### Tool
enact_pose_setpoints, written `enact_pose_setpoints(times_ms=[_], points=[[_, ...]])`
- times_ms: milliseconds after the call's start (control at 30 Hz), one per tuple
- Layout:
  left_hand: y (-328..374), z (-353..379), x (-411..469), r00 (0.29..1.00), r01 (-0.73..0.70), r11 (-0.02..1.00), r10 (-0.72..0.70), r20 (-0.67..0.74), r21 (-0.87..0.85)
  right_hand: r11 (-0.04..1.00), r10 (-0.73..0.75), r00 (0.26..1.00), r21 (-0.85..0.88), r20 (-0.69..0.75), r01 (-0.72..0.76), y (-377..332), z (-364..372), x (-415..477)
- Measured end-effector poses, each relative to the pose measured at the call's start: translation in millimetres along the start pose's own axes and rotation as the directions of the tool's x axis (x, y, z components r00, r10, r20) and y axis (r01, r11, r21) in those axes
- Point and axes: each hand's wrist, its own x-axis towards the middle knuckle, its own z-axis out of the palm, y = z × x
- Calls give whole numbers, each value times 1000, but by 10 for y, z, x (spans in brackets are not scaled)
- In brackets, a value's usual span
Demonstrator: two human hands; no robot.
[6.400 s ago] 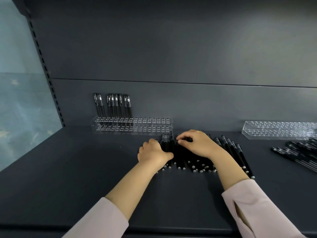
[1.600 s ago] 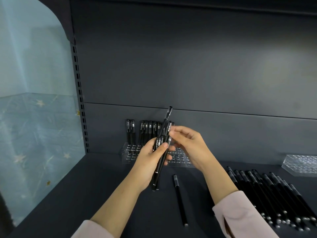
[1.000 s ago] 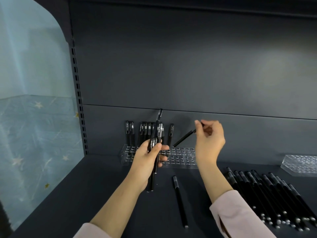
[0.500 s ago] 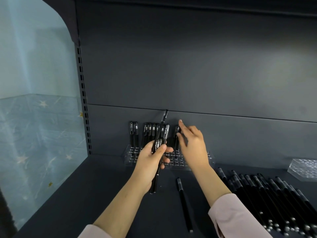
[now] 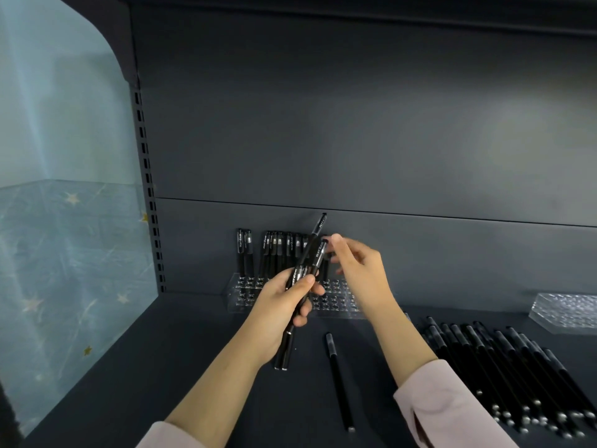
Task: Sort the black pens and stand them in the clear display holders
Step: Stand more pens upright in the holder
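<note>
Dark shelf [image 5: 161,367], starry blue wall [image 5: 64,253]; left hand [image 5: 281,312] gripped a pen bundle [image 5: 318,253], right hand [image 5: 361,273] blurred at its tips, grip unclear

We count two hands, the left hand [image 5: 284,305] and the right hand [image 5: 358,270]. The left grip holds a bundle of pens [image 5: 315,253], at least three; the fingers hide the exact number. Behind the grip is one clear holder [image 5: 245,292] with at least eight standing pens [image 5: 274,253] visible. Just right of the grip lies one lone pen [image 5: 337,379]. Farther right are a second holder [image 5: 565,313] and a row of lying pens [image 5: 504,367], over ten, too overlapped to count.
</note>
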Motion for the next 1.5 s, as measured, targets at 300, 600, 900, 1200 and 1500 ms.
enact_pose_setpoints(times_ms=[300,600,900,1200,1500], points=[[-24,30,-18,1000,-9,999,10,-12,40,911,114,993,399,-8,-101,-72,-94,3],[-77,-11,33,984,-19,996,34,-177,87,976,-59,839,144,-540,162,-18,-292,36],[-46,-18,22,986,-69,997,71,-152,19,950,-267,914,-241,-306,196,42,-173,20],[-12,-5,-7,991,-53,998,57,-119,41,875,-240,969,-445,-54,192,226,-48,169],[9,52,-31,999,-18,997,15,35,69,999,25,998,-20,-53,-26,-26,-95,60]])
